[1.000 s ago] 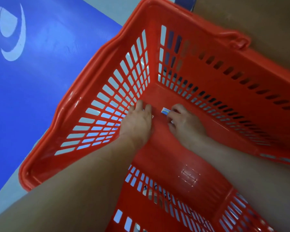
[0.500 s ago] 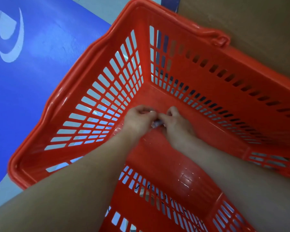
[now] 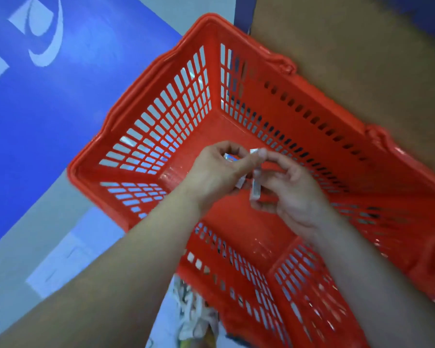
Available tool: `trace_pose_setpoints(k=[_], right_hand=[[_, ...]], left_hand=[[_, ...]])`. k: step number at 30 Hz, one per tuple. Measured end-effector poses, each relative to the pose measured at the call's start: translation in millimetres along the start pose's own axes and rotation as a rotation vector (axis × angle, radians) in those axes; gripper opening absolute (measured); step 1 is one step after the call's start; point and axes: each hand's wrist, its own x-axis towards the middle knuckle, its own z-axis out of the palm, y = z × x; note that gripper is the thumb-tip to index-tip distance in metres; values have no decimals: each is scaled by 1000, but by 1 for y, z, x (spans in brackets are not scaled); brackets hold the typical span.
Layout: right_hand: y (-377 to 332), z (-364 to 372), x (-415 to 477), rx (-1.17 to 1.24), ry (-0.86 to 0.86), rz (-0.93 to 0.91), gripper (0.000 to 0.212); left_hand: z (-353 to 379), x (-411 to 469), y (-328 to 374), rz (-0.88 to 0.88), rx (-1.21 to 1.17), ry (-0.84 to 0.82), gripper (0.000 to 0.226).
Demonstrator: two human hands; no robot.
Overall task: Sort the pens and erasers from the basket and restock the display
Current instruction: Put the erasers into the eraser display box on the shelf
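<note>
A red plastic basket (image 3: 286, 101) with slotted walls fills the middle of the view, and its visible floor is bare. Both my hands are raised above that floor and meet in the middle. My left hand (image 3: 219, 172) has its fingers curled round small wrapped erasers (image 3: 230, 158), mostly hidden inside the fist. My right hand (image 3: 289, 189) pinches another small white eraser (image 3: 256, 189) between thumb and fingers, right beside my left thumb. No pens are in view.
A blue floor mat (image 3: 48, 109) with a white logo lies left of the basket. A brown surface (image 3: 362, 59) stands behind the basket on the right. Pale floor and some crumpled printed packaging (image 3: 191, 312) show below the basket's near corner.
Both hands have lifted from the basket floor with the small erasers picked up there. The view has pulled back, so more of the basket shows.
</note>
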Motion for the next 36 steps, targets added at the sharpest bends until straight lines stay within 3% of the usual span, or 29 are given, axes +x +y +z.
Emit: trace_pose_setpoints(k=[2, 5, 10, 17, 20, 22, 25, 30, 33, 36], right_hand=[[-22, 3, -42, -60, -18, -26, 18], [-60, 7, -105, 37, -60, 11, 24], [-137, 8, -213, 224, -139, 122, 44], [-230, -15, -349, 55, -87, -290, 46], [-263, -44, -402, 21, 1, -373, 42], [-280, -64, -437, 15, 20, -396, 47], [-303, -96, -486, 63, 40, -423, 47], [-331, -139, -546, 99, 75, -476, 28], [-345, -170, -575, 9, 181, -520, 21], [-352, -204, -595, -170, 319, -560, 33]], left_hand=[[11, -39, 17, 30, -24, 92, 23], [22, -100, 48, -2, -220, 162, 15], [38, -206, 119, -24, -422, 122, 17], [92, -335, 232, 113, -442, 20, 19], [126, -382, 273, 173, -485, -13, 13], [149, -410, 293, 193, -507, -53, 21], [188, -447, 319, 230, -444, -114, 26], [247, -485, 355, 302, -263, -138, 28], [273, -496, 372, 401, -172, -145, 26], [299, -498, 387, 484, -54, -226, 25]])
